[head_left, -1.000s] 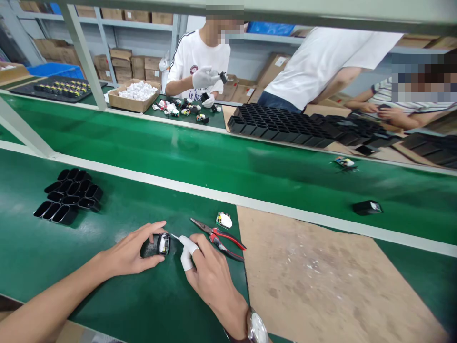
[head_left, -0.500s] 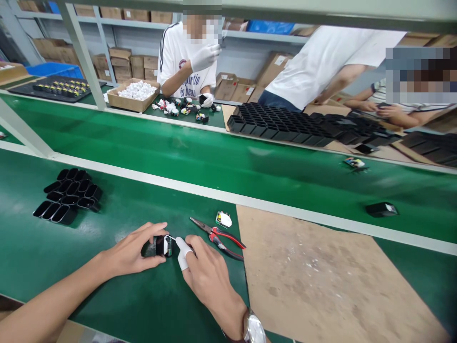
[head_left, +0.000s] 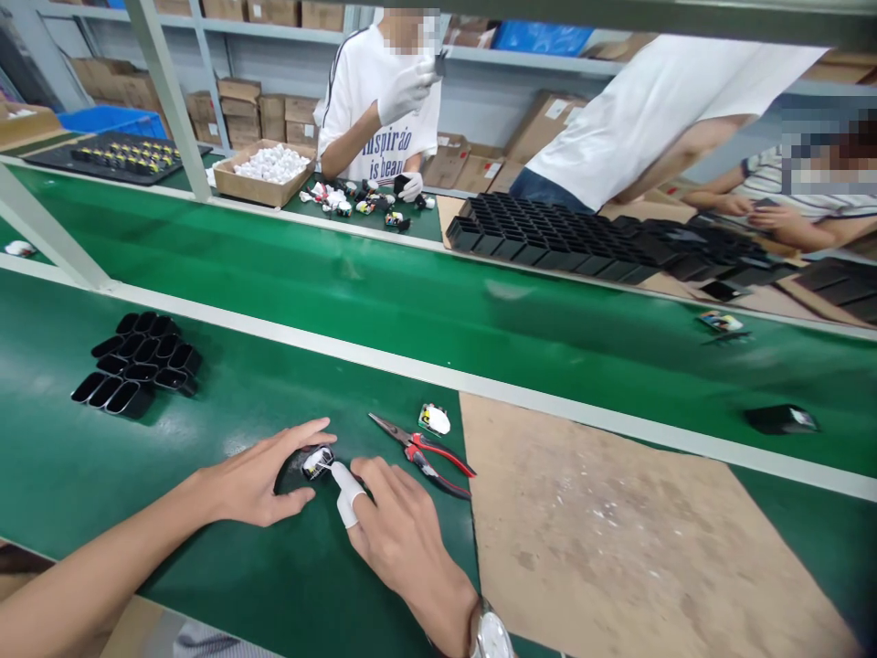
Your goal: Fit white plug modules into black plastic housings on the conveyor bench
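My left hand (head_left: 257,475) curves around a small black plastic case (head_left: 306,459), thumb and forefinger spread apart with gaps between their tips and the case. A circuit board with a white top (head_left: 319,461) sits in the case's open end. Against that end is my right hand (head_left: 390,512), its fingers drawn together and a white cover on one finger. A thin white wire or strand runs from the board to that covered fingertip. Needle-nose pliers (head_left: 425,454) with red and black handles lie beyond my right hand, beside a loose circuit board (head_left: 434,419) with a white patch.
Several empty black cases (head_left: 141,361) stand at left. A cardboard sheet (head_left: 617,521) covers the bench at right. Past a white rail, a green belt (head_left: 384,292) carries a black case (head_left: 781,419) and a board (head_left: 721,321). People sit and stand across it, near many black cases (head_left: 548,233).
The black case has turned between my hands, its open end now facing more upward. My left thumb and forefinger have come away from it. Items on the belt have shifted right.
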Tool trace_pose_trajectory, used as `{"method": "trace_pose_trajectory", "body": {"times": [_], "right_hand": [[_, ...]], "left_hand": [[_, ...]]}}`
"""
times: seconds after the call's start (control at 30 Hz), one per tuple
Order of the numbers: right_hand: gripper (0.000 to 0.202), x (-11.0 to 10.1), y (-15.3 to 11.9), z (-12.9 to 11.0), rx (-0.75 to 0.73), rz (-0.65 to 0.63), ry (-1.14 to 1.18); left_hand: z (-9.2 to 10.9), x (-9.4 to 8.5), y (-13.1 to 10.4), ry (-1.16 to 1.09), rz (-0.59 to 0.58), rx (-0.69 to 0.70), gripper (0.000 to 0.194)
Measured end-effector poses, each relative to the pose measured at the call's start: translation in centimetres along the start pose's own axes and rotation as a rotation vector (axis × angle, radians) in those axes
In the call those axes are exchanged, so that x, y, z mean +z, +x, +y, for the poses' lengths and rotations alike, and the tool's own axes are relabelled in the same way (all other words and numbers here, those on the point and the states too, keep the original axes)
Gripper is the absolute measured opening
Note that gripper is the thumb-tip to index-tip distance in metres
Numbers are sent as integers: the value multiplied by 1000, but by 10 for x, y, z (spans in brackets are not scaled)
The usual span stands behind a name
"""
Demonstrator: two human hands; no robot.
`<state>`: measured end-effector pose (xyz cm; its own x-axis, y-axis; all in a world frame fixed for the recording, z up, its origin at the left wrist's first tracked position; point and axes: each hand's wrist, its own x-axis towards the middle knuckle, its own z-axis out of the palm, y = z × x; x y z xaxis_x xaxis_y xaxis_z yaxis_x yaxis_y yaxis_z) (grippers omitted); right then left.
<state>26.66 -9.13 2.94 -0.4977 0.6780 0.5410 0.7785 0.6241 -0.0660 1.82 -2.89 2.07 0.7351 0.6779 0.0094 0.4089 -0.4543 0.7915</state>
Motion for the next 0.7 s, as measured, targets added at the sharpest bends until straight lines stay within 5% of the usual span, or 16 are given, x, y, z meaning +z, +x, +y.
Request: {"method": "trace_pose_trajectory", "body": {"times": [0.37, 0.7], "right_hand": [[29, -5, 9, -12, -48, -80, -89], [31, -6, 5, -2, -15, -21, -93]], "left_hand": [[-3, 4, 3, -6, 18, 20, 80], [-6, 6, 3, -19, 59, 50, 76]]}}
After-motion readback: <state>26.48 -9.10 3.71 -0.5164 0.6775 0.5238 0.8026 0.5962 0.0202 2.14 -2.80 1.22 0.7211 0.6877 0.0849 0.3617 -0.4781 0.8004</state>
